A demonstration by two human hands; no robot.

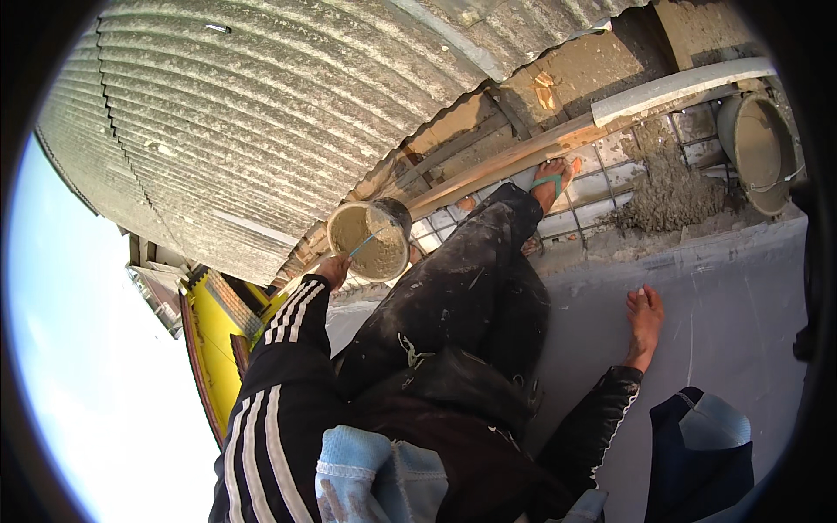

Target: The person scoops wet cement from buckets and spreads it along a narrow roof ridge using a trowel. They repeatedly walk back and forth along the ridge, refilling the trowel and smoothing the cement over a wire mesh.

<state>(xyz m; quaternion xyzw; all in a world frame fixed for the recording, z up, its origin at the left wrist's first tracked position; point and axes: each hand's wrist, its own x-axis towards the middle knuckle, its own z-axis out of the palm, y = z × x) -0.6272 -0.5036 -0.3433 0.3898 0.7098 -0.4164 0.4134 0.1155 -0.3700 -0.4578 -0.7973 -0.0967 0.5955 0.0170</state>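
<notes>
My left hand (pixel 333 270) is closed on the thin blue handle of a bucket (pixel 398 212), which hangs tilted beside my lower legs. Grey-brown mortar coats the inside of the bucket; how full it is I cannot tell. Out to my right, my right hand (pixel 644 324) hovers over a smooth grey surface (pixel 593 340) with its fingers loosely curled in and nothing visible in them. A heap of wet mortar (pixel 671 192) lies on the wire mesh (pixel 567 222) ahead of that hand.
At the far right stands a second mortar-smeared bucket (pixel 729 131). A wooden board (pixel 514 170) runs along the mesh by my sandalled foot (pixel 551 181). Corrugated roofing (pixel 261 113) slopes off at the upper left. A yellow building (pixel 209 327) shows below, at the left.
</notes>
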